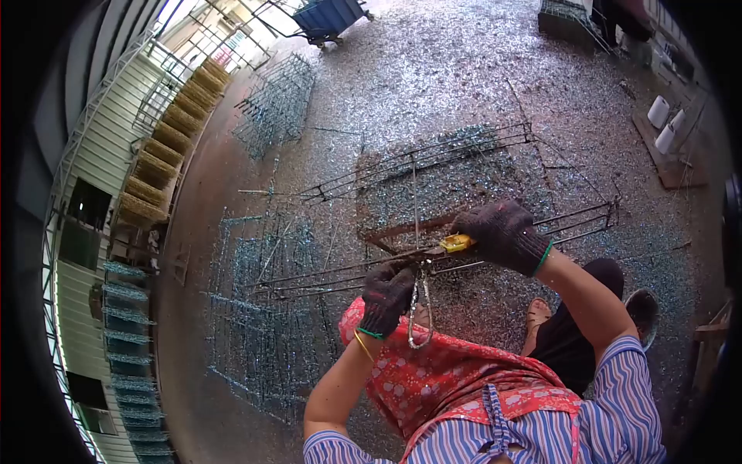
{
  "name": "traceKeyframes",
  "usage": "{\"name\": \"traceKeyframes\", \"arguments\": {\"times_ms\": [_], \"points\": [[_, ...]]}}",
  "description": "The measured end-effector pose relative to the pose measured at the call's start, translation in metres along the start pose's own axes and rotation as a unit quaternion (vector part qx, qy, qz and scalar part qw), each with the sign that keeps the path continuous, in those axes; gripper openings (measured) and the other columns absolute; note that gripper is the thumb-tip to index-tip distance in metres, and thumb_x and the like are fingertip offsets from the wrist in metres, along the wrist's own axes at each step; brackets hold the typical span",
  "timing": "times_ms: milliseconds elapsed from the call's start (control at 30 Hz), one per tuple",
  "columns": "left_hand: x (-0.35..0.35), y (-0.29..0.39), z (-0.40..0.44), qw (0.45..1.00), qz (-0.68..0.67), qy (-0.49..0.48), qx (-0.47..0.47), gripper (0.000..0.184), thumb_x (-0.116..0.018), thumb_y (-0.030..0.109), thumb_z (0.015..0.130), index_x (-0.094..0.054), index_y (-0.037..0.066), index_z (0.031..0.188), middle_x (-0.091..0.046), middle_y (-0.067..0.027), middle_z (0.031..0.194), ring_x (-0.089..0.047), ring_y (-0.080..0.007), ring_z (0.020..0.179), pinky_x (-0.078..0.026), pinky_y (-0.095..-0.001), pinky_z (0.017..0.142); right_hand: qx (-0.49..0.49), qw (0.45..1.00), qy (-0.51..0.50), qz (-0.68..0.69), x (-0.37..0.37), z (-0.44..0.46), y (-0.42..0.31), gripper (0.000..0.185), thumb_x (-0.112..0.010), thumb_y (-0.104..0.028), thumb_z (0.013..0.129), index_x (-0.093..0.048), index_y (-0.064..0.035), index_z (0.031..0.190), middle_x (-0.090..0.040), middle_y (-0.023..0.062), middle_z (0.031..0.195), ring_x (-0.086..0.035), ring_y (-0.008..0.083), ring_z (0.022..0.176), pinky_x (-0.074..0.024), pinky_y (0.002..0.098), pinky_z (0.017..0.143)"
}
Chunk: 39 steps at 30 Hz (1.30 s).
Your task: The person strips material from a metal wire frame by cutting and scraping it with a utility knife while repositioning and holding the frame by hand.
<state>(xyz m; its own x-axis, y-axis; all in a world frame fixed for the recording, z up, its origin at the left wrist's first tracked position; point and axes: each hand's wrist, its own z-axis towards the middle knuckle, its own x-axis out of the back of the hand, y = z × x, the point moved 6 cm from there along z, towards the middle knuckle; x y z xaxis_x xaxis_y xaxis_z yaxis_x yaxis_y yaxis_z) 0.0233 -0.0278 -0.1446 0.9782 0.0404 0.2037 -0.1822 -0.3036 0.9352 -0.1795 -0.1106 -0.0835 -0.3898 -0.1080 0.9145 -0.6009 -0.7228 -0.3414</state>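
Note:
In the head view, my right hand (506,236), in a dark glove, is closed around yellow-handled pliers (457,243). Their tip points left at a joint of a dark metal wire frame (340,272). My left hand (386,298), also gloved, grips the frame's near bars just left of that joint; its fingertips are partly hidden. From the joint hangs a pale, glittery looped strand (421,329), over my red flowered apron (433,375). The long frame lies roughly across in front of me, with a thin rod (415,193) running away from the joint.
Glittering scraps cover the floor (433,69). Tinsel-covered wire frames (270,309) lie at left, with another stack (278,97) beyond. Gold bundles (166,147) line the left wall. A blue cart (328,17) stands far back. White spools (665,139) rest on a board at right, near another person (626,19).

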Motion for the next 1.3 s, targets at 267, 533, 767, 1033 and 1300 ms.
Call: {"name": "traceKeyframes", "arguments": {"times_ms": [267,533,767,1033,1300], "points": [[0.005,-0.012,0.002,0.990,0.055,0.096,-0.088,0.018,-0.060,0.012,0.086,-0.068,0.003,0.099,-0.064,-0.0012,0.079,-0.054,-0.0062,0.069,-0.043,-0.0253,0.060,-0.007,1.000,-0.006,0.015,-0.005,0.001,0.001,0.036,-0.069,-0.042,0.078,-0.062,-0.0156,0.100,-0.065,0.0093,0.080,-0.066,0.0297,0.076,-0.0517,0.0399,0.065],[0.002,-0.002,-0.003,0.986,-0.033,0.069,-0.151,0.022,-0.060,0.008,0.089,-0.066,-0.001,0.108,-0.068,-0.0041,0.099,-0.059,-0.0086,0.090,-0.046,-0.0232,0.080,-0.027,0.998,-0.047,0.040,-0.012,0.004,0.003,0.041,-0.069,-0.045,0.079,-0.061,-0.0132,0.105,-0.066,0.0097,0.088,-0.066,0.0274,0.084,-0.0527,0.0378,0.070],[0.009,0.005,-0.004,0.995,0.024,0.018,-0.091,0.021,-0.059,0.010,0.087,-0.067,0.002,0.105,-0.066,-0.0022,0.081,-0.054,-0.0054,0.066,-0.045,-0.0223,0.059,-0.021,0.999,-0.020,0.020,-0.013,0.002,0.002,0.041,-0.068,-0.047,0.079,-0.062,-0.0137,0.102,-0.065,0.0091,0.083,-0.066,0.0279,0.079,-0.0529,0.0373,0.067],[0.043,0.011,-0.028,0.986,0.140,-0.014,-0.090,0.018,-0.059,0.011,0.087,-0.067,0.001,0.100,-0.068,-0.0056,0.079,-0.060,-0.0086,0.068,-0.048,-0.0243,0.061,-0.014,0.999,0.014,0.049,-0.003,0.003,0.005,0.043,-0.068,-0.048,0.080,-0.061,-0.0134,0.103,-0.067,0.0104,0.085,-0.066,0.0278,0.077,-0.0524,0.0389,0.067],[0.023,0.056,-0.048,0.870,0.393,0.086,-0.287,0.021,-0.061,0.013,0.086,-0.065,0.008,0.106,-0.063,-0.0120,0.070,-0.062,-0.0269,0.064,-0.048,-0.0371,0.056,-0.013,0.998,0.026,0.062,-0.003,0.007,0.007,0.042,-0.070,-0.046,0.079,-0.062,-0.0109,0.100,-0.066,0.0117,0.084,-0.067,0.0293,0.080,-0.0531,0.0366,0.066]]}}
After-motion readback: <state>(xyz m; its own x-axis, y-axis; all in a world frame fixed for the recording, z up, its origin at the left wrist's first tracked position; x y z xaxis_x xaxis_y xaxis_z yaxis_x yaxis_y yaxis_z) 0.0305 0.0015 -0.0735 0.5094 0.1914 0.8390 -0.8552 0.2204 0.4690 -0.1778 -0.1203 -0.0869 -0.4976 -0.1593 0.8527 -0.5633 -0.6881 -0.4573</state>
